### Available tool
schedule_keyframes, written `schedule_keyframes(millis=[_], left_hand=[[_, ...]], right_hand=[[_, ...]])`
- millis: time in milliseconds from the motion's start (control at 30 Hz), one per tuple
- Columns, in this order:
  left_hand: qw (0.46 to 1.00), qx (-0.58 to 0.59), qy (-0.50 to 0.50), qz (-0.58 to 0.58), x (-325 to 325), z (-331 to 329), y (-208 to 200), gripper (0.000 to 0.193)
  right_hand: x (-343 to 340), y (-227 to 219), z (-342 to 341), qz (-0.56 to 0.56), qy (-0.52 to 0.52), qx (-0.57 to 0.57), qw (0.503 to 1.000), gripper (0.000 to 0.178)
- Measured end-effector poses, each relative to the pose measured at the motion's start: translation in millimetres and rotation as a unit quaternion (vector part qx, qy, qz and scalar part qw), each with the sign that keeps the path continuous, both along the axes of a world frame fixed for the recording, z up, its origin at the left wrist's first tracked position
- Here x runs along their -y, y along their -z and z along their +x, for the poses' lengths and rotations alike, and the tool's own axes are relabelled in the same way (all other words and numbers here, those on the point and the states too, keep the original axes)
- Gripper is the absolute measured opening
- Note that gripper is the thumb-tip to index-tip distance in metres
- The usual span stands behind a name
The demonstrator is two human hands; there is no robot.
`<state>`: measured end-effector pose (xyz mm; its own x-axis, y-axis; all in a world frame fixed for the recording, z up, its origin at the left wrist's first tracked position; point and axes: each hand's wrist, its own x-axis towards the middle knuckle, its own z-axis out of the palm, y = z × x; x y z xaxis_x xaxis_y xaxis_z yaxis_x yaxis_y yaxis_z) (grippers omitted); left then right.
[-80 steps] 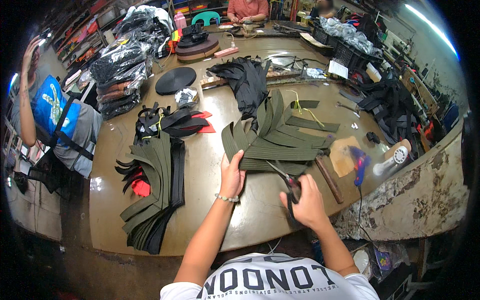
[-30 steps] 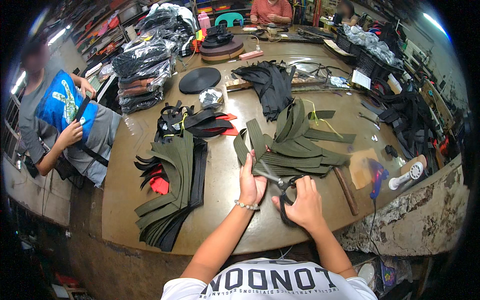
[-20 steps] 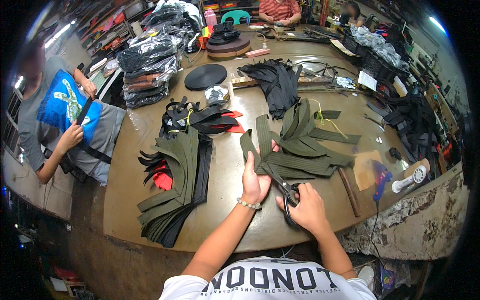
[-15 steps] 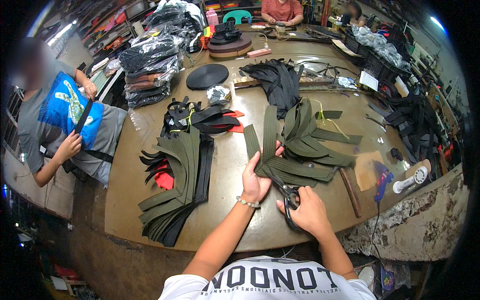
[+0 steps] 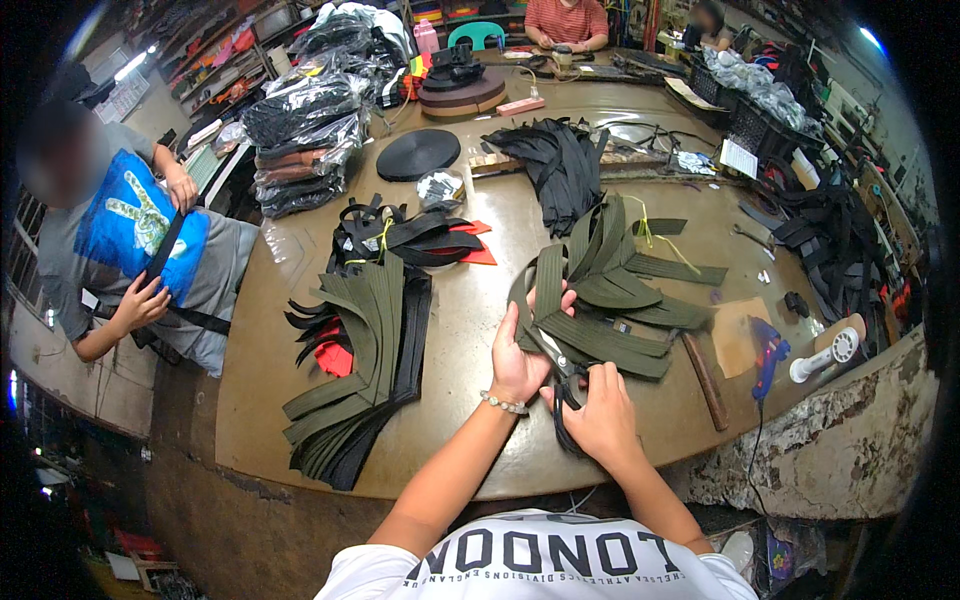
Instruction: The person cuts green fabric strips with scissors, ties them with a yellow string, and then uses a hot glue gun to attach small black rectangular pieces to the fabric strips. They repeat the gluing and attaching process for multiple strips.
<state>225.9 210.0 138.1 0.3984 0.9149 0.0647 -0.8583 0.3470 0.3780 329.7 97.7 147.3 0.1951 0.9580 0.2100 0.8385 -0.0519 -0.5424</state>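
Observation:
My left hand (image 5: 517,362) is closed around an olive-green webbing strap (image 5: 608,342), thumb on the near side and fingertips curling past its far side. One end of the strap bends upward near those fingers, and the rest runs off to the right. In my right hand (image 5: 603,418) is a pair of scissors (image 5: 562,366) with black handles, its blades pointing up and left against the strap beside my left palm. Just beyond lies a bundle of green straps (image 5: 610,250) tied with yellow cord. Left of my hands, more green straps (image 5: 370,340) are stacked over black ones.
To the right lie a wooden-handled tool (image 5: 706,385), a blue glue gun (image 5: 767,355) and a white spool (image 5: 825,355). Black straps (image 5: 560,170) and a webbing roll (image 5: 418,154) sit farther back. A person (image 5: 150,240) at the left handles a black strap.
The scissors have shifted up and left, with the blades now lying farther along the strap by my left palm. The strap's upright end has bent over. The person's hands at left have moved.

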Motion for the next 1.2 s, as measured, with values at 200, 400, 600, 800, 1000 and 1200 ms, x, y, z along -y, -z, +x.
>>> schedule_keyframes(millis=[200,400,600,800,1000,1200], left_hand=[[0.995,-0.012,0.071,-0.076,-6,-13,-7,0.06],[0.992,-0.045,0.047,0.106,2,-14,-19,0.055],[0.978,-0.188,-0.042,0.085,7,-3,-10,0.046],[0.972,-0.221,-0.015,0.08,8,-4,-2,0.044],[0.969,-0.228,-0.026,0.094,8,0,2,0.045],[0.978,-0.188,-0.024,0.088,10,0,2,0.037]], right_hand=[[-17,-4,-3,0.059,0.018,0.09,0.994,0.058],[-30,-10,6,0.078,-0.021,0.051,0.995,0.052],[-36,3,0,0.132,-0.067,0.07,0.986,0.045],[-36,14,9,0.12,-0.078,0.029,0.989,0.041],[-33,19,8,0.117,-0.066,0.006,0.991,0.037],[-35,21,11,0.141,-0.086,-0.007,0.986,0.037]])
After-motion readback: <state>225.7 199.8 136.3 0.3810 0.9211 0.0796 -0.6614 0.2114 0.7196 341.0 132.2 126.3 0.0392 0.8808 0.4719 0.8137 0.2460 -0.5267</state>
